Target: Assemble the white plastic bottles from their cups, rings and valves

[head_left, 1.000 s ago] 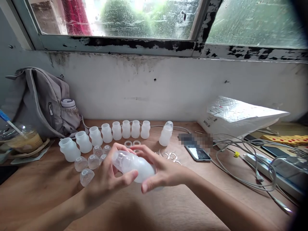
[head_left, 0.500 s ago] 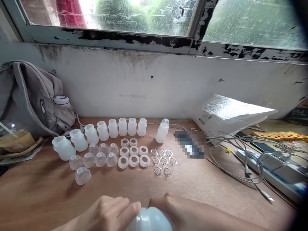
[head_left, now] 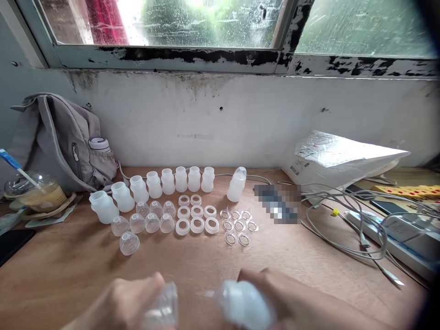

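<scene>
At the bottom of the head view my left hand is closed around a clear dome cap. To its right, my right hand grips a frosted white baby bottle, tilted with its top toward the cap. Cap and bottle are apart, and both are smeared by motion. Beyond the hands lie several clear dome caps, several white rings and several clear nipples in loose rows. Open frosted bottles stand in a line behind them. One capped bottle stands apart on the right.
A grey backpack and a drink cup sit at the left, near a dark phone. On the right are tangled cables, a power strip and a white plastic package. A wall closes off the back.
Both hands came down toward me with the capped bottle. The cap has come off it: my left hand has moved left with the cap, my right hand keeps the bottle.
</scene>
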A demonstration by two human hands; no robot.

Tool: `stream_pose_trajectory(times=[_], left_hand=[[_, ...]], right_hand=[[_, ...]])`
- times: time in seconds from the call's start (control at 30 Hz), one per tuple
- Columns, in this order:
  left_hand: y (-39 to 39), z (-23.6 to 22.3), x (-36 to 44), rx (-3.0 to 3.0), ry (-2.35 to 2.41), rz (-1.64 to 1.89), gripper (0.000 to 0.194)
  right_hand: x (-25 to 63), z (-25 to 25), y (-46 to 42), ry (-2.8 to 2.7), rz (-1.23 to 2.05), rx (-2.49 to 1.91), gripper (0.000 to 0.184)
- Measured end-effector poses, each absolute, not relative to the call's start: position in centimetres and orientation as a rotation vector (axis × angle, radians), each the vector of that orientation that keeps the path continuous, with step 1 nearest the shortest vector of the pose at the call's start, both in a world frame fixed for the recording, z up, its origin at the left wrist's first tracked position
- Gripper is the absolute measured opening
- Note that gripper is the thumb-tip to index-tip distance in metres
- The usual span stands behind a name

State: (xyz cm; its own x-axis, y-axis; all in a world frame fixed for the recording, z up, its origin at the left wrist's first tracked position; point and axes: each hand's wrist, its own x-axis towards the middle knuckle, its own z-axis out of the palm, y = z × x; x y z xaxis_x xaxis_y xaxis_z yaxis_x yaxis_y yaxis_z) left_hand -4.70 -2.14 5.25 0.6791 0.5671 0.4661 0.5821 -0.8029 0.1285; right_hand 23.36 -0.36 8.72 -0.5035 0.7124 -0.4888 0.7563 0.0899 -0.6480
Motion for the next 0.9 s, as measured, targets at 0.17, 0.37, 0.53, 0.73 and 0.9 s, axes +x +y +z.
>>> stream_pose_trajectory(times=[0.17, 0.37, 0.53, 0.73, 0.9], left_hand=[[-0.6, 4.4, -8.8, -2.605, -1.471, -0.549, 0.033], [1.5, 3.6, -9.0, -2.495, -1.588, -0.335, 0.037], [2.6, 3.4, -9.0, -2.443, -1.467, -0.308, 0.033], [3.4, 3.3, -8.7, -2.397, -1.462, -0.172, 0.029], [2.4, 4.1, -6.2, -2.363, -1.352, -0.341, 0.046]], right_hand=[[25.1, 6.5, 1.1, 2.357, -1.537, 1.789, 0.031], [23.1, 6.7, 1.8, 2.492, -1.647, 1.702, 0.030], [23.2, 6.0, 1.7, 2.555, -1.637, 1.755, 0.030], [23.5, 5.0, 1.8, 2.589, -1.650, 1.803, 0.031], [23.4, 5.0, 1.4, 2.382, -1.951, 1.663, 0.036]])
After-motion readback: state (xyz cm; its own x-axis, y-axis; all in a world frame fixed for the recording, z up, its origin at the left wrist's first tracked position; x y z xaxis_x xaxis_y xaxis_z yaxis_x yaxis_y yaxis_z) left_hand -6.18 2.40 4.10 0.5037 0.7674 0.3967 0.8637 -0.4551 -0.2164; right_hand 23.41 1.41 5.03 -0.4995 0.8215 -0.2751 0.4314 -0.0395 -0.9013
